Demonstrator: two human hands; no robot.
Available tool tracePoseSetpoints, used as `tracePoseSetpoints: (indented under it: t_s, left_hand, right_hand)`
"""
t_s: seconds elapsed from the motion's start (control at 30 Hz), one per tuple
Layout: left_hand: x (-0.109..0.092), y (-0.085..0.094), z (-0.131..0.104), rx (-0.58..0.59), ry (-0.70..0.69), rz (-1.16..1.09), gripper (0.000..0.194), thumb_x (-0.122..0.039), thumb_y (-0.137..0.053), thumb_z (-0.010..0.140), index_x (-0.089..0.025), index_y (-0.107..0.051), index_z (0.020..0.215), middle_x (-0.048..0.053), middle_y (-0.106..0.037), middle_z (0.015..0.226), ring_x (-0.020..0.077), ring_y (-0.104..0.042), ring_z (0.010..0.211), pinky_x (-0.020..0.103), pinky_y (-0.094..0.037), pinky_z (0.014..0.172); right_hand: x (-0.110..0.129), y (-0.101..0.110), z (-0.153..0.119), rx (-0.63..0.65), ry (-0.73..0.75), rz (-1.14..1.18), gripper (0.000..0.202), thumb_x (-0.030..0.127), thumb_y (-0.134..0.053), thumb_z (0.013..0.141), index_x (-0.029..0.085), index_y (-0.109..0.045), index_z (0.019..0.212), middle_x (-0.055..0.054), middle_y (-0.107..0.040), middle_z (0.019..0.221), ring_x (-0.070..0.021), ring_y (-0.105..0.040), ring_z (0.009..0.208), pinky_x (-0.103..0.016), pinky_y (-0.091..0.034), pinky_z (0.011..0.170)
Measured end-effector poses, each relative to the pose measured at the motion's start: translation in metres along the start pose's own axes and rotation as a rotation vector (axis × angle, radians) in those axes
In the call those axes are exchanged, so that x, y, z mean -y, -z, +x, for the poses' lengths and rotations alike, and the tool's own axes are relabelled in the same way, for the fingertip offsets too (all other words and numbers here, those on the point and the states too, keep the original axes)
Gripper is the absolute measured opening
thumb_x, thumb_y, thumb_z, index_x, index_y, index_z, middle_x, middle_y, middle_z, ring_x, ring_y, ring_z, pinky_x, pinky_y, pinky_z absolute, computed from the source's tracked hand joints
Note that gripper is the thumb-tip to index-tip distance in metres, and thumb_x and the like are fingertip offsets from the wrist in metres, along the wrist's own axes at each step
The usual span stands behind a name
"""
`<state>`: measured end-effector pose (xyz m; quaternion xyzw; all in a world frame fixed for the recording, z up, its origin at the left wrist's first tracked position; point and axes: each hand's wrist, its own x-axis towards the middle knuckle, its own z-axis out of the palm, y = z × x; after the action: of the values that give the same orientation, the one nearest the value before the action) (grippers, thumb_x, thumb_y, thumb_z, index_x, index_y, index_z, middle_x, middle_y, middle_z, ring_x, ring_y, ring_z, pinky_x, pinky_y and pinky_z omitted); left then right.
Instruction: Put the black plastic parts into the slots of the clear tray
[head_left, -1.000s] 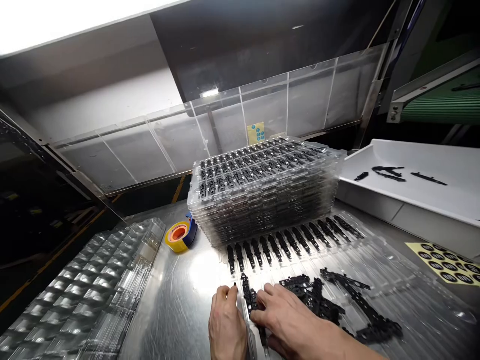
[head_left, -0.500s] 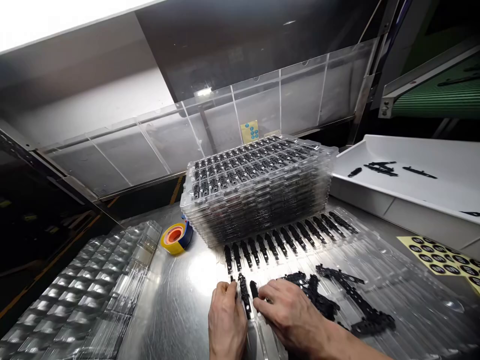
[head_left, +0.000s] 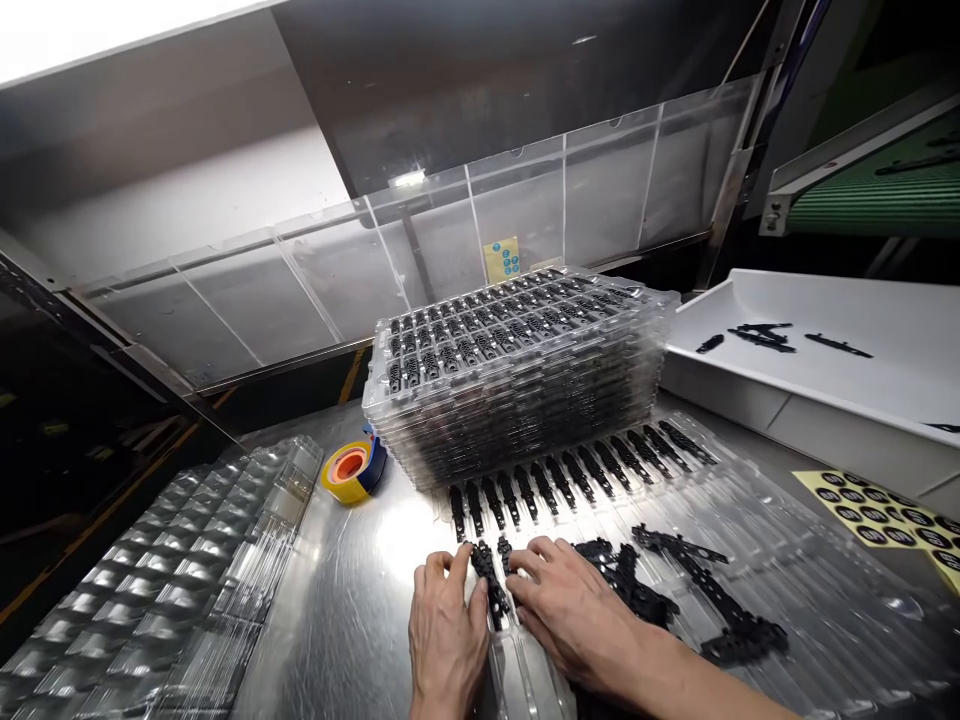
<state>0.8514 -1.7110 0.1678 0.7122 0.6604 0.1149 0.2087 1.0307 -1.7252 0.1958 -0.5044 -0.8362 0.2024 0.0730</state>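
One black part (head_left: 490, 585) lies in the clear tray (head_left: 750, 530) between two hands. It is long, thin and bumpy, with little holes. Its long side runs away from the person, with the far end tipped a bit left. One more black piece (head_left: 505, 552) pokes out by the right hand (head_left: 574, 610). The left hand (head_left: 448, 625) is at the part's left side. The hands are apart; I cannot tell if either pinches anything. One tape roll (head_left: 366, 483) sits left of one tall tray stack (head_left: 517, 410).

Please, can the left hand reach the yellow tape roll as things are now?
Probably yes: the yellow tape roll lies beyond the left hand, with only bare metal table visible between them.
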Motion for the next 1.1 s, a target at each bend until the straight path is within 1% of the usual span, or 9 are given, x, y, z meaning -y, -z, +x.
tracePoseSetpoints:
  t_s: [0.1, 0.23, 0.33, 0.43, 0.53, 0.63, 0.77, 0.97, 1.1]
  left_hand:
    - [-0.009, 0.002, 0.005, 0.004, 0.056, 0.035, 0.038, -0.029, -0.049, 0.091, -0.018, -0.060, 0.126, 0.012, -0.058, 0.113, 0.0273, -0.051, 0.107, 0.038, -0.043, 0.092]
    - [-0.017, 0.007, 0.014, 0.033, 0.140, 0.036, 0.035, -0.020, -0.051, 0.086, -0.016, -0.061, 0.120, 0.010, -0.061, 0.111, 0.0260, -0.053, 0.108, 0.034, -0.041, 0.091]
    - [-0.017, 0.010, 0.018, 0.062, 0.178, 0.017, 0.036, -0.014, -0.048, 0.084, -0.016, -0.061, 0.118, 0.008, -0.064, 0.109, 0.0217, -0.057, 0.105, 0.029, -0.042, 0.089]
    - [-0.019, 0.008, 0.019, 0.066, 0.211, 0.023, 0.037, -0.020, -0.045, 0.089, -0.013, -0.057, 0.124, 0.010, -0.063, 0.110, 0.0230, -0.059, 0.103, 0.031, -0.043, 0.088]
    - [-0.020, 0.007, 0.020, 0.067, 0.202, 0.046, 0.038, -0.023, -0.044, 0.091, -0.012, -0.057, 0.125, 0.013, -0.060, 0.113, 0.0270, -0.057, 0.105, 0.035, -0.042, 0.089]
    - [-0.016, 0.011, 0.024, 0.105, 0.162, 0.030, 0.036, -0.015, -0.044, 0.088, -0.016, -0.062, 0.119, 0.009, -0.060, 0.109, 0.0209, -0.059, 0.100, 0.029, -0.042, 0.088]
    - [-0.010, 0.021, 0.031, 0.156, 0.101, 0.003, 0.036, -0.012, -0.050, 0.085, -0.018, -0.062, 0.119, 0.005, -0.061, 0.107, 0.0143, -0.060, 0.097, 0.021, -0.041, 0.087]
    - [-0.018, 0.031, 0.041, 0.173, 0.078, 0.090, 0.040, -0.006, -0.040, 0.083, -0.021, -0.064, 0.112, 0.005, -0.063, 0.103, 0.0165, -0.061, 0.092, 0.025, -0.041, 0.081]
    - [-0.022, 0.035, 0.039, 0.160, 0.150, 0.195, 0.026, -0.016, -0.043, 0.086, -0.017, -0.061, 0.105, 0.010, -0.063, 0.102, 0.0230, -0.064, 0.089, 0.032, -0.041, 0.076]
  right_hand:
    - [-0.002, -0.002, 0.003, 0.001, 0.021, -0.001, 0.018, 0.021, -0.041, 0.095, 0.021, -0.059, 0.100, -0.003, -0.061, 0.110, -0.0245, -0.049, 0.100, -0.045, -0.041, 0.086]
    - [-0.006, -0.003, 0.003, 0.008, 0.051, 0.033, 0.017, 0.020, -0.041, 0.096, 0.022, -0.059, 0.096, -0.001, -0.061, 0.106, -0.0224, -0.048, 0.097, -0.041, -0.040, 0.085]
    - [-0.007, -0.003, 0.002, 0.000, 0.061, 0.046, 0.016, 0.020, -0.042, 0.096, 0.022, -0.057, 0.095, 0.000, -0.061, 0.108, -0.0220, -0.047, 0.098, -0.040, -0.039, 0.085]
    - [-0.007, -0.004, 0.001, -0.010, 0.061, 0.057, 0.015, 0.021, -0.042, 0.096, 0.021, -0.056, 0.093, 0.000, -0.061, 0.105, -0.0216, -0.047, 0.098, -0.040, -0.038, 0.086]
    - [-0.007, -0.005, -0.001, -0.010, 0.058, 0.059, 0.016, 0.021, -0.041, 0.096, 0.021, -0.056, 0.093, 0.000, -0.061, 0.105, -0.0214, -0.047, 0.098, -0.039, -0.038, 0.086]
    - [-0.009, -0.006, -0.003, -0.010, 0.067, 0.057, 0.016, 0.021, -0.041, 0.096, 0.022, -0.058, 0.095, 0.000, -0.061, 0.107, -0.0215, -0.048, 0.099, -0.039, -0.038, 0.086]
    - [-0.011, -0.006, -0.004, -0.015, 0.077, 0.056, 0.017, 0.021, -0.042, 0.096, 0.021, -0.059, 0.097, -0.002, -0.062, 0.110, -0.0214, -0.049, 0.101, -0.038, -0.039, 0.088]
    - [-0.009, -0.006, -0.004, -0.025, 0.068, 0.057, 0.018, 0.021, -0.043, 0.096, 0.021, -0.060, 0.096, -0.002, -0.063, 0.109, -0.0212, -0.050, 0.101, -0.038, -0.039, 0.089]
    - [-0.011, -0.007, -0.004, -0.035, 0.068, 0.059, 0.018, 0.021, -0.042, 0.096, 0.021, -0.060, 0.097, -0.002, -0.063, 0.109, -0.0210, -0.049, 0.100, -0.038, -0.039, 0.087]
